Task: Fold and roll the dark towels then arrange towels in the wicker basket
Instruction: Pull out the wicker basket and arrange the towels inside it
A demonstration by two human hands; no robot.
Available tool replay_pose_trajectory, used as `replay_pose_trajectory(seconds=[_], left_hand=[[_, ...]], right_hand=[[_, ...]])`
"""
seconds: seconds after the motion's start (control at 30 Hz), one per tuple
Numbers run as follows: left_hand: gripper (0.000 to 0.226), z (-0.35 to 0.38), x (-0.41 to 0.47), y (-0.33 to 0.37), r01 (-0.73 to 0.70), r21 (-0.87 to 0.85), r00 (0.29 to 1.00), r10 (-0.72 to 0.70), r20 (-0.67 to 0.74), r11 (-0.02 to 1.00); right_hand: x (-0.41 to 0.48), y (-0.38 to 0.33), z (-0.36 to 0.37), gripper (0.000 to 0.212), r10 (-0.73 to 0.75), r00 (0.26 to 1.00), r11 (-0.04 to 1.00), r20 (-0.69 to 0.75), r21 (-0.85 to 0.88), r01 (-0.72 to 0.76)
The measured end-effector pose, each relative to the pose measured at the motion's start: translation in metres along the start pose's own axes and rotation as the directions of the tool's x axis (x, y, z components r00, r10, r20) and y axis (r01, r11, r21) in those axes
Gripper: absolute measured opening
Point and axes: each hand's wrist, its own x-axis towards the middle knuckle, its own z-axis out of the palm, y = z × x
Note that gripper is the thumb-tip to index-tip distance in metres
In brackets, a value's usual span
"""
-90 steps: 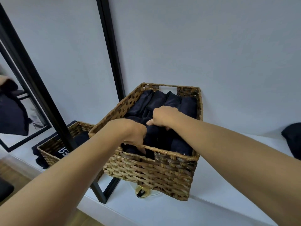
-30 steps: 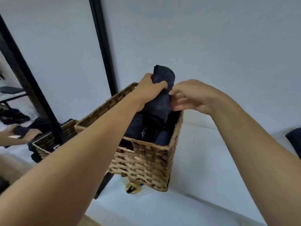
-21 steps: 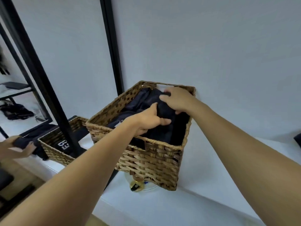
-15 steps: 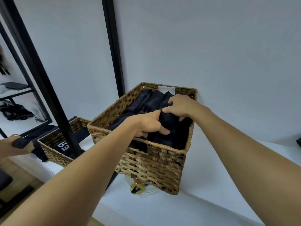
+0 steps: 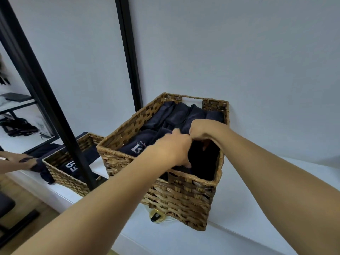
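The wicker basket [image 5: 184, 192] stands on a white shelf against the wall. Several rolled dark towels [image 5: 176, 116] fill its far and left parts, and one near the left side shows a white logo [image 5: 138, 147]. Another dark towel [image 5: 202, 162] sits low in the near right corner. My left hand [image 5: 173, 150] reaches into the basket and grips this towel's left side, fingers curled down along it. My right hand [image 5: 204, 131] holds the towel's top from above, touching my left hand. The towel's lower part is hidden by the basket wall.
A slanted black frame bar [image 5: 55, 115] and an upright black bar [image 5: 128, 52] stand at the left. Beyond the slanted bar is a second wicker basket [image 5: 68, 177] with dark cloth, where another person's hand [image 5: 16, 161] rests. A small yellow object [image 5: 156, 217] lies under the basket.
A second ago my left hand held a rolled towel above the basket. Both hands have lowered it into the near right corner and now sit low on it.
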Motion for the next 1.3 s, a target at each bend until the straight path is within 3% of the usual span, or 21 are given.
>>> replay_pose_trajectory(seconds=[0.07, 0.13, 0.2, 0.3, 0.4, 0.5, 0.57, 0.63, 0.77, 0.83, 0.9, 0.97, 1.07, 1.17, 1.3], left_hand=[[0.055, -0.001, -0.007, 0.007, -0.120, 0.030, 0.990, 0.122, -0.071, 0.992], [0.032, -0.003, -0.013, 0.009, -0.179, -0.057, 0.982, 0.181, 0.046, 0.982], [0.019, -0.004, -0.014, 0.005, -0.139, -0.101, 0.975, 0.154, 0.163, 0.985], [0.014, -0.008, -0.012, -0.001, -0.089, -0.081, 0.958, 0.108, 0.266, 0.993], [0.022, -0.012, -0.010, 0.002, -0.081, 0.012, 0.950, 0.074, 0.303, 0.997], [0.021, -0.004, -0.007, 0.019, -0.126, 0.153, 0.968, 0.088, 0.234, 0.980], [0.010, 0.002, -0.002, 0.023, -0.151, 0.190, 0.977, 0.118, 0.176, 0.970], [0.022, 0.004, 0.001, 0.016, -0.136, 0.150, 0.972, 0.102, 0.214, 0.979], [0.006, 0.004, 0.005, -0.002, -0.019, 0.007, 0.925, 0.015, 0.379, 1.000], [0.009, 0.005, 0.002, -0.007, 0.039, -0.116, 0.948, 0.000, 0.318, 0.993], [0.020, 0.004, -0.003, -0.008, 0.056, -0.216, 0.966, 0.002, 0.259, 0.975], [0.019, 0.000, -0.006, -0.009, 0.043, -0.260, 0.977, 0.014, 0.214, 0.965], [0.015, -0.013, -0.001, 0.004, -0.009, -0.360, 1.000, 0.004, -0.015, 0.933], [0.018, -0.032, 0.015, 0.042, -0.158, -0.305, 0.931, 0.039, -0.363, 0.939], [0.007, -0.036, 0.040, 0.122, -0.232, -0.351, 0.909, 0.074, -0.411, 0.907]], right_hand=[[0.003, -0.004, 0.001, 0.020, 0.001, 1.000, 0.998, -0.017, -0.063, -0.002], [0.007, -0.005, 0.002, 0.023, 0.026, 0.999, 0.999, 0.025, -0.019, -0.026], [0.007, -0.005, 0.004, 0.033, 0.057, 0.998, 0.998, 0.028, 0.032, -0.058], [0.007, 0.000, 0.006, 0.043, 0.082, 0.990, 0.995, -0.118, 0.060, -0.075], [0.001, 0.003, 0.009, 0.047, -0.044, 0.947, 0.999, -0.319, -0.034, 0.035], [-0.003, 0.003, 0.013, 0.030, -0.151, 0.955, 0.987, -0.254, 0.017, 0.160], [-0.002, 0.003, 0.014, 0.029, -0.161, 0.963, 0.983, -0.214, 0.052, 0.176], [-0.001, 0.003, 0.014, 0.029, -0.162, 0.969, 0.985, -0.185, 0.034, 0.171], [0.004, 0.001, 0.015, 0.036, -0.108, 0.988, 0.994, -0.108, -0.008, 0.108], [0.002, -0.001, 0.016, 0.038, -0.129, 0.981, 0.988, -0.145, -0.099, 0.116], [-0.006, -0.003, 0.016, 0.030, -0.190, 0.943, 0.978, -0.274, -0.140, 0.156], [-0.019, -0.004, 0.012, 0.018, -0.215, 0.865, 0.972, -0.454, -0.011, 0.235], [-0.050, -0.002, 0.003, 0.011, -0.110, 0.738, 0.903, -0.665, 0.244, 0.354], [-0.085, 0.025, -0.007, 0.015, 0.050, 0.624, 0.845, -0.779, 0.367, 0.390], [-0.127, 0.098, -0.012, 0.017, 0.209, 0.563, 0.897, -0.799, 0.386, 0.215]])
